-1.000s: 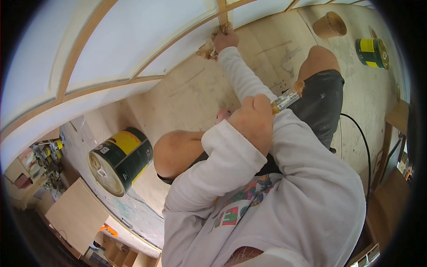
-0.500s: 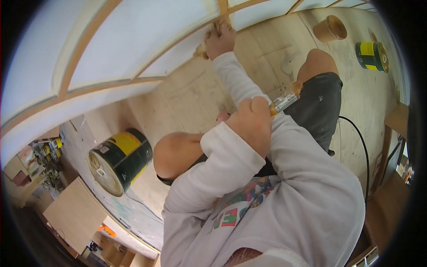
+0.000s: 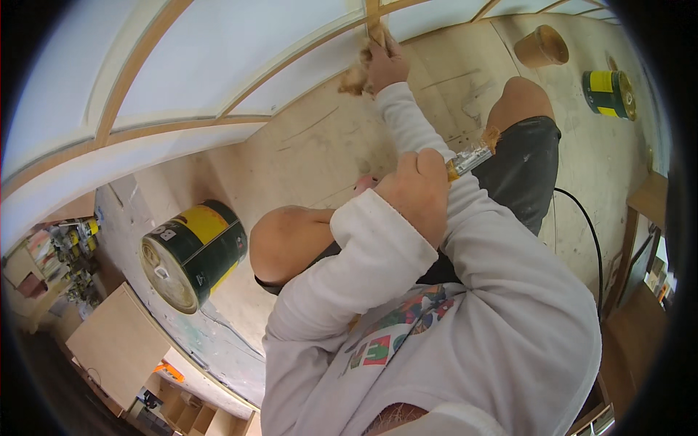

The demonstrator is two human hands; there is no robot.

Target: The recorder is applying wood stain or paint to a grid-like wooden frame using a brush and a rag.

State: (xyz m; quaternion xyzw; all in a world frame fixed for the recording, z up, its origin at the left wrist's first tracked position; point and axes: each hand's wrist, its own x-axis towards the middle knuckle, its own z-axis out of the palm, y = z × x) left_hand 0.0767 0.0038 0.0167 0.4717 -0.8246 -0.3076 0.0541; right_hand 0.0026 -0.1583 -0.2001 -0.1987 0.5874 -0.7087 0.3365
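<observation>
My right hand (image 3: 389, 67) reaches out to the far wooden frame, its fingers closed on a stained tan rag (image 3: 355, 78). Part of the rag presses against the upright wooden strip (image 3: 373, 10) near its foot, and the rest hangs loose beside the hand. Nearer my body, my left hand (image 3: 416, 192) is wrapped round a paintbrush (image 3: 471, 161) and lies over my right forearm. The brush's metal band and brown-stained bristles point up and right; most of its handle is hidden in my fist.
A framed panel with white panes (image 3: 240, 58) runs along the far side. One green-and-yellow can (image 3: 207, 254) stands left of my knee, another can (image 3: 609, 94) far right, beside a brown bucket (image 3: 542, 47). A black cable (image 3: 592, 232) crosses the floor at right.
My right hand has shifted slightly right and nearer along the frame, and more of the rag shows. My left hand keeps the brush, moved only a little.
</observation>
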